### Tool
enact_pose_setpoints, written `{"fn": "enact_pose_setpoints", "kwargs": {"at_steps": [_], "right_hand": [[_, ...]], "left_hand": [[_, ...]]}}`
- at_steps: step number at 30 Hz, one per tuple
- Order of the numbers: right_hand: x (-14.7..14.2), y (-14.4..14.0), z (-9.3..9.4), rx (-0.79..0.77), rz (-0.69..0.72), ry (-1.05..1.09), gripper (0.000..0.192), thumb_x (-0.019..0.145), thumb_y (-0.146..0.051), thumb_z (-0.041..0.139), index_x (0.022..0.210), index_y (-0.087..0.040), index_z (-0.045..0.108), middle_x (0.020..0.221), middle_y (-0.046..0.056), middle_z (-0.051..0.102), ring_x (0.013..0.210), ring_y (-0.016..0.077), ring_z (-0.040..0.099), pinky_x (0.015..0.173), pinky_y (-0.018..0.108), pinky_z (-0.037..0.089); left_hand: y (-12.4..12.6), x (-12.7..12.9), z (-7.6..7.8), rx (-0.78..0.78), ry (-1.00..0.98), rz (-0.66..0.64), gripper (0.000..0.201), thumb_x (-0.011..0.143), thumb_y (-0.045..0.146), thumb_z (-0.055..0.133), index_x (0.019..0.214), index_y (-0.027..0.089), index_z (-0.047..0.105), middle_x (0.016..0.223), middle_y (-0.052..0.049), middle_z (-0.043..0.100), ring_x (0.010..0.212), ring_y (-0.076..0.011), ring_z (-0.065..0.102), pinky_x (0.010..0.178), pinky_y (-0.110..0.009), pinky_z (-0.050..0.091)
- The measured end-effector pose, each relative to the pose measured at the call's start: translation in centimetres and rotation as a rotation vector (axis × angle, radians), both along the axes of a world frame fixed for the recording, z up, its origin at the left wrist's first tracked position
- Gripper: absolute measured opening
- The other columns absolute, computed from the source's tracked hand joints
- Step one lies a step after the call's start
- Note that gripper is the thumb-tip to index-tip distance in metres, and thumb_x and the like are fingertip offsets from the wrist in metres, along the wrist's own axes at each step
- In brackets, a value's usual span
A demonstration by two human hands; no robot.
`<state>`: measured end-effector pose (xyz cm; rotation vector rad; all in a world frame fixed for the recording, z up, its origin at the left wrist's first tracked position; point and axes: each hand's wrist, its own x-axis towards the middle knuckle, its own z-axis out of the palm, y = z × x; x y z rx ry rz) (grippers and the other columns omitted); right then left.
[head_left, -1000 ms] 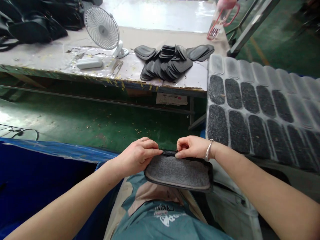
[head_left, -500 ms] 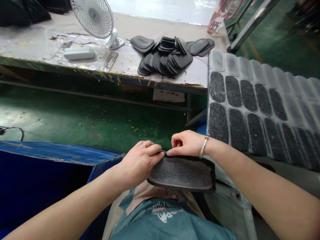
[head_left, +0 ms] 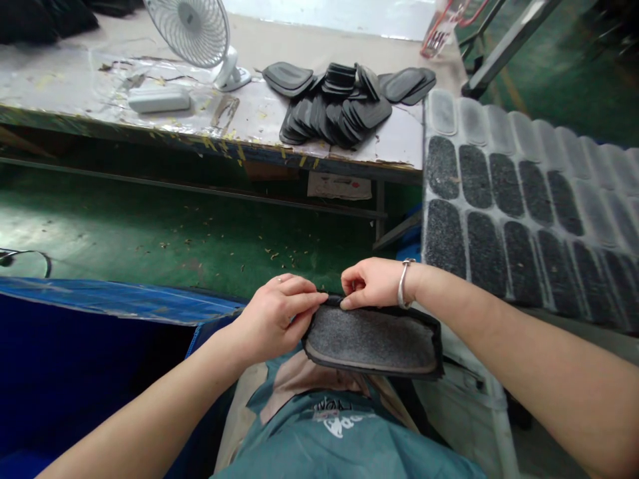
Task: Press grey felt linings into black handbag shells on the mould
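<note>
Held above my lap is a dark grey, felt-like oblong pad (head_left: 374, 339) with a black fabric edging and rounded corners. My left hand (head_left: 284, 313) grips its upper left edge, fingers closed over the black border. Close beside it, my right hand (head_left: 372, 283) pinches the same upper edge between thumb and curled fingers. The black border looks folded inward where the fingertips press. The pad's underside is hidden from me.
Across a gap stands a worktable (head_left: 239, 126) with a heap of black moulded pads (head_left: 339, 113), a white fan (head_left: 200, 33) and a white case (head_left: 160, 99). At right, a board (head_left: 464, 206) carries rows of dark oblong pieces. A blue bin (head_left: 114, 299) is at left.
My left fingers have shifted slightly apart from the right hand along the pad's upper edge. The right hand keeps its pinch. The whole view has shifted a little.
</note>
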<state>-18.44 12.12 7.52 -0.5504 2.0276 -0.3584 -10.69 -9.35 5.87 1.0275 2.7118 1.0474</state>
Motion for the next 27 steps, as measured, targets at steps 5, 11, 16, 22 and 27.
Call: {"fn": "enact_pose_setpoints", "kwargs": {"at_steps": [5,11,16,22,27], "right_hand": [[0.4,-0.1,0.3,0.020,0.009,0.056,0.027,0.072,-0.047,0.062,0.079,-0.022,0.061,0.069,-0.001,0.063,0.060,0.0128,0.054,0.050,0.022,0.033],[0.5,-0.2,1.2,0.047,0.067,0.130,0.031,0.073,-0.052,0.058,0.083,-0.023,0.063,0.070,0.000,0.063,0.061,0.0132,0.054,0.050,0.023,0.033],[-0.3,-0.8,1.3,0.041,0.122,0.065,0.046,0.075,-0.063,0.051,0.085,-0.021,0.065,0.075,0.002,0.067,0.063,0.0145,0.057,0.053,0.023,0.036],[-0.6,-2.7,1.4,0.140,0.135,0.065,0.040,0.073,-0.058,0.055,0.084,-0.022,0.069,0.076,0.003,0.068,0.065,0.0160,0.058,0.054,0.024,0.036],[0.0,-1.4,0.7,0.035,0.002,0.108,0.047,0.067,-0.065,0.061,0.082,-0.022,0.070,0.077,0.002,0.068,0.068,0.0162,0.058,0.054,0.024,0.035]], "left_hand": [[-0.1,-0.2,0.9,-0.213,0.141,-0.100,0.028,0.087,0.019,0.046,0.108,0.021,0.065,0.100,-0.005,0.067,0.098,-0.0223,0.058,0.094,-0.046,0.042],[0.5,0.6,1.6,-0.367,0.145,-0.077,0.028,0.087,0.025,0.045,0.107,0.021,0.065,0.101,-0.005,0.066,0.103,-0.0242,0.056,0.103,-0.051,0.034],[0.9,1.1,1.2,-0.370,0.136,-0.055,0.031,0.086,0.024,0.045,0.110,0.019,0.063,0.103,-0.006,0.064,0.104,-0.0242,0.056,0.105,-0.051,0.034],[0.7,1.3,1.2,-0.352,0.163,-0.052,0.030,0.084,0.022,0.047,0.109,0.018,0.064,0.104,-0.008,0.064,0.104,-0.0251,0.056,0.103,-0.051,0.038],[1.0,1.4,0.7,-0.346,0.310,-0.053,0.029,0.082,0.016,0.047,0.105,0.012,0.065,0.107,-0.011,0.065,0.112,-0.0296,0.054,0.100,-0.050,0.041]]}}
